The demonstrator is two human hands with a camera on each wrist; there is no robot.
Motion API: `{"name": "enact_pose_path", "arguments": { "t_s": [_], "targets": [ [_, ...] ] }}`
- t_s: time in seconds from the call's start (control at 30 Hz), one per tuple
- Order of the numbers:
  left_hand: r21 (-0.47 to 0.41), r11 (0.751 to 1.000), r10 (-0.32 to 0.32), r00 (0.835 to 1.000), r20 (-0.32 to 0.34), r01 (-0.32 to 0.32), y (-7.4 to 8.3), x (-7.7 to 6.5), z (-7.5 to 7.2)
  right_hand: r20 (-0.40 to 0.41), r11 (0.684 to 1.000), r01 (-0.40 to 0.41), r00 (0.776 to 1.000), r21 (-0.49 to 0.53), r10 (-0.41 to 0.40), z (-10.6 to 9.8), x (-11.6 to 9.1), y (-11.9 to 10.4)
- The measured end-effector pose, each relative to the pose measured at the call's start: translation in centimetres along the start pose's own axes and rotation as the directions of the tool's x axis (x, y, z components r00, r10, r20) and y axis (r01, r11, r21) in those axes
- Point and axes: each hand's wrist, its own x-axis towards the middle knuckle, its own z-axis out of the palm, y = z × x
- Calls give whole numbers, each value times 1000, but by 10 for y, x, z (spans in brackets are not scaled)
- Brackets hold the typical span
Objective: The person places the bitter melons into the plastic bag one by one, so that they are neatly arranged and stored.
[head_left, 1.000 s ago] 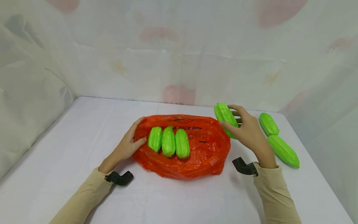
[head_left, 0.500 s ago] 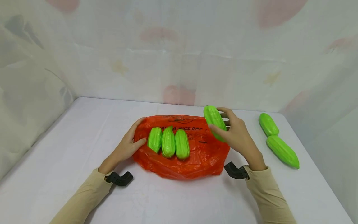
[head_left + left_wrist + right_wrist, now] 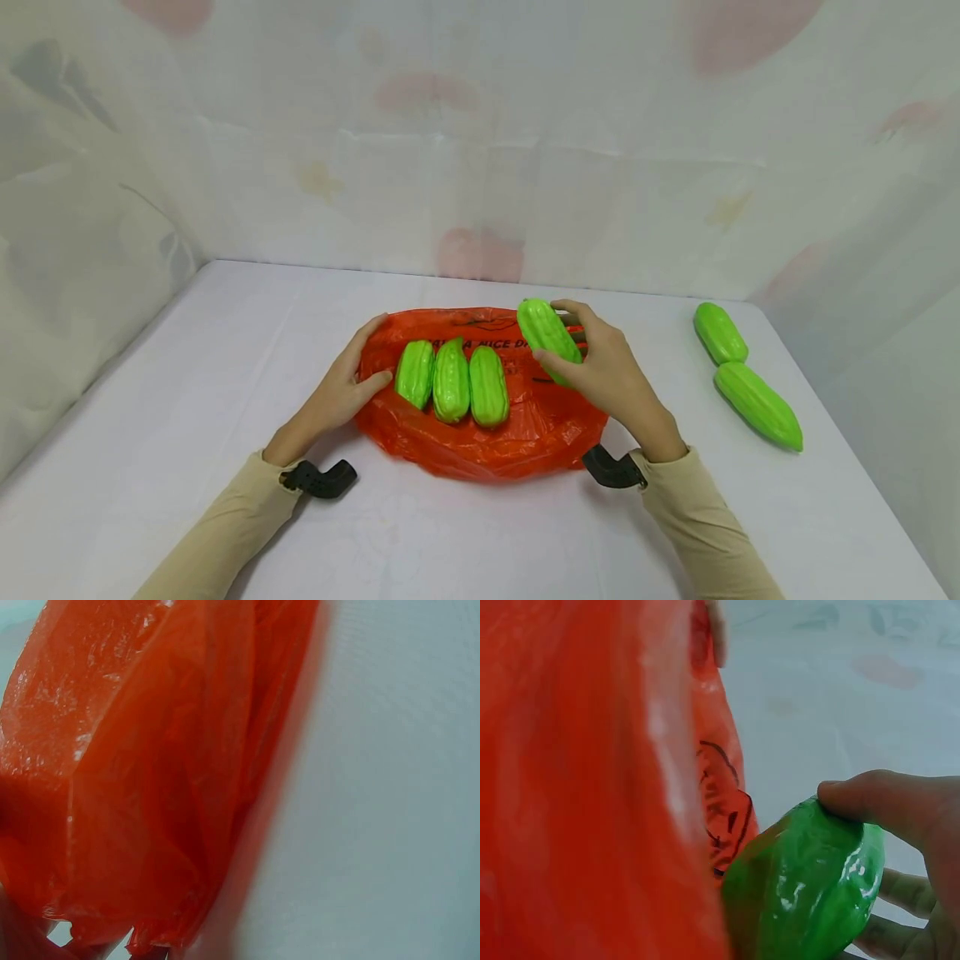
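Observation:
In the head view my left hand (image 3: 347, 387) grips the left side of a red plastic bag (image 3: 555, 417), its thumb at the bag's mouth. Three bright green, ribbed bitter melons (image 3: 452, 382) lie side by side in the bag. My right hand (image 3: 611, 371) holds another bitter melon (image 3: 547, 329) between thumb and fingers, tilted over the bag's right part. The right wrist view shows the thumb on top of this glossy melon (image 3: 810, 881), with the bag (image 3: 577, 787) close in front. Red film (image 3: 150, 772) fills much of the left wrist view.
Two more bitter melons lie end to end at the table's right side, a short one (image 3: 721, 333) behind a longer one (image 3: 759, 407). A white cloth covers the table (image 3: 480, 542). Pale printed curtains (image 3: 480, 167) hang behind it and at both sides.
My right hand has carried the bitter melon leftward and slightly down, from the bag's right edge to over its mouth. My left hand and the bag's three melons have stayed put.

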Motion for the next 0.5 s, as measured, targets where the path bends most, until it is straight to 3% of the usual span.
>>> {"name": "enact_pose_path", "arguments": {
  "t_s": [0.5],
  "targets": [
    [5, 1000, 7, 1000, -5, -7, -2, 1, 0, 49, 999, -17, 999, 31, 15, 14, 1, -1]
  ]
}}
